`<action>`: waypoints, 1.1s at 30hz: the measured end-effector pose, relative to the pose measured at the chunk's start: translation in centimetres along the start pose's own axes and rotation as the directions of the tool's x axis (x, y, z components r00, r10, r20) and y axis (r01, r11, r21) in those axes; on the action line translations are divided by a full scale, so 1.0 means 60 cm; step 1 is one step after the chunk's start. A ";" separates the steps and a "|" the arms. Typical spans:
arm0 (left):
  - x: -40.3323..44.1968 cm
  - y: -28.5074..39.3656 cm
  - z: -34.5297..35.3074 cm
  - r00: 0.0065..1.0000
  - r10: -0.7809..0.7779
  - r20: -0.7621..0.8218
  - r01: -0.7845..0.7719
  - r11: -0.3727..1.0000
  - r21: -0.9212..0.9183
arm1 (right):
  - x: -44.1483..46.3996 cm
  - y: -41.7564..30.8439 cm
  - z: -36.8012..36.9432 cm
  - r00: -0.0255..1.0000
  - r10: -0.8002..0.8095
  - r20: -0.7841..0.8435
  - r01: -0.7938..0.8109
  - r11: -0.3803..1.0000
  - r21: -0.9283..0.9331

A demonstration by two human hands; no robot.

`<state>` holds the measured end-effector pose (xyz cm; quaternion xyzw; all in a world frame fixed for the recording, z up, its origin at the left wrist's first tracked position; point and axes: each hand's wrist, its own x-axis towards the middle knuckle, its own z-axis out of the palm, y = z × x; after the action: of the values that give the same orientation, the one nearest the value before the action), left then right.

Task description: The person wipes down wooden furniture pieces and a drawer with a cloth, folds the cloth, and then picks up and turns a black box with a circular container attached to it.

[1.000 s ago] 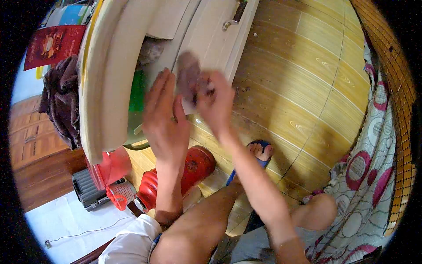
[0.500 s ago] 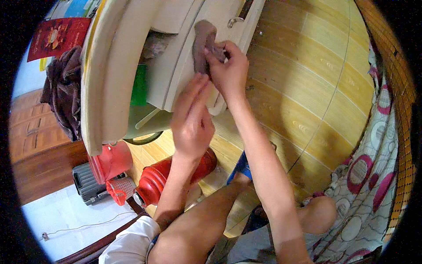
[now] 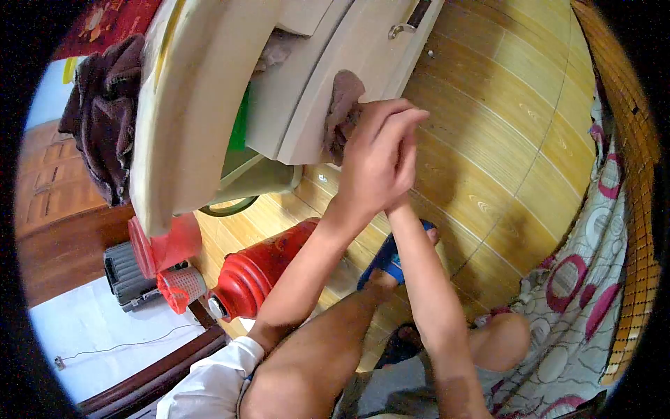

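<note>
My left hand (image 3: 373, 157) crosses in front of my right hand and hides nearly all of it. The left fingers stretch to the right, partly bent, and nothing shows in them. Only the wrist of my right hand (image 3: 398, 202) is plain, below the left one. A small brown cloth (image 3: 343, 105), shaped rather like a sock, sticks out beyond my hands in front of a pale drawer front (image 3: 307, 122). The right fingers that grip it are hidden.
A pale cabinet (image 3: 199, 91) with a silver handle (image 3: 401, 29) stands ahead. Dark brown cloth (image 3: 105, 119) hangs at its left. Below are a red thermos flask (image 3: 258, 269), a red bucket (image 3: 167, 241) and a grey case (image 3: 129, 276). Patterned fabric (image 3: 572, 300) lies right.
My left hand has moved up and right, from below the brown cloth to across my right hand. The cloth sits lower and further right in view; the camera has also shifted.
</note>
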<state>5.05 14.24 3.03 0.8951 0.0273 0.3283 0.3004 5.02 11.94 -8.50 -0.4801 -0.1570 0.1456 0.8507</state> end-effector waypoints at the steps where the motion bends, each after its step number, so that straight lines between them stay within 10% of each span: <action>1: 0.005 -0.003 0.006 0.999 0.027 0.047 -0.026 0.999 -0.023 | -0.003 0.001 -0.003 0.999 0.022 -0.028 -0.021 0.999 0.027; 6: -0.023 -0.018 -0.003 0.997 -0.025 0.072 0.020 0.998 0.065 | 0.000 0.012 0.010 0.980 0.075 -0.183 -0.038 0.979 0.199; 12: -0.068 -0.058 -0.055 0.980 -0.004 0.197 -0.012 0.997 0.078 | 0.032 -0.016 -0.006 0.980 0.197 -0.021 -0.198 0.979 -0.055; 15: -0.089 -0.073 -0.096 0.942 0.089 0.323 -0.144 0.978 0.150 | 0.023 -0.032 0.020 0.989 -0.121 -0.085 0.088 0.943 -0.322; 26: -0.024 0.001 -0.106 0.926 -0.072 0.371 -0.142 0.843 0.518 | 0.054 -0.070 0.051 0.969 -0.231 -0.093 0.163 0.872 -0.461; 33: 0.024 -0.006 -0.050 0.939 -0.072 0.337 -0.088 0.895 0.438 | 0.119 -0.090 0.031 0.988 -0.050 -0.143 -0.003 0.936 -0.353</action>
<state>4.41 16.49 5.47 0.9835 0.0451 0.1527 0.0857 11.29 13.54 -2.04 -0.6323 -0.1218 0.0684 0.7620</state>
